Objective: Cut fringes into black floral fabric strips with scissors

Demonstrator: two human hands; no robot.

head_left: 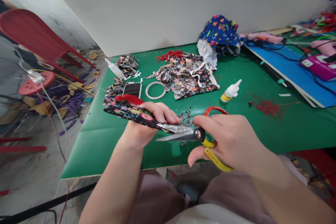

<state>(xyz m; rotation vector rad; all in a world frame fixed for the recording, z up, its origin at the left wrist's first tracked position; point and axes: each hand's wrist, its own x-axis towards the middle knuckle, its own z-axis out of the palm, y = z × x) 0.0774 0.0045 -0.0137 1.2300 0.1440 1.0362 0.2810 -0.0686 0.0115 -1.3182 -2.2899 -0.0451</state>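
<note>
The left hand [161,112] grips a folded black floral cloth [138,114], its fingers pressed on top; the underside of this grip is hidden. The cloth extends out past the left side of this hand. Between the cloth and the phone [132,89] beyond it there is a red piece [132,98], which I cannot identify; the near end of the phone is covered.

The right hand [232,134] is closed on the scissors [198,133], with one red loop and one yellow handle. How its fingers pass inside the loops is mostly hidden. The blades are a little apart and point to the left hand, at the near edge of the cloth; whether some cloth lies between them is hard to tell. The small dark scraps [186,117] between the two hands are partly covered.

Just beyond the right hand stands a white bottle with yellow label [229,94]. A second white bottle [114,69] leans farther away, beyond the left hand and the phone. Both are not transparent, so their contents cannot be seen. Far to the right of the right hand, a purple device [319,66] is cut off by the picture border.
</note>
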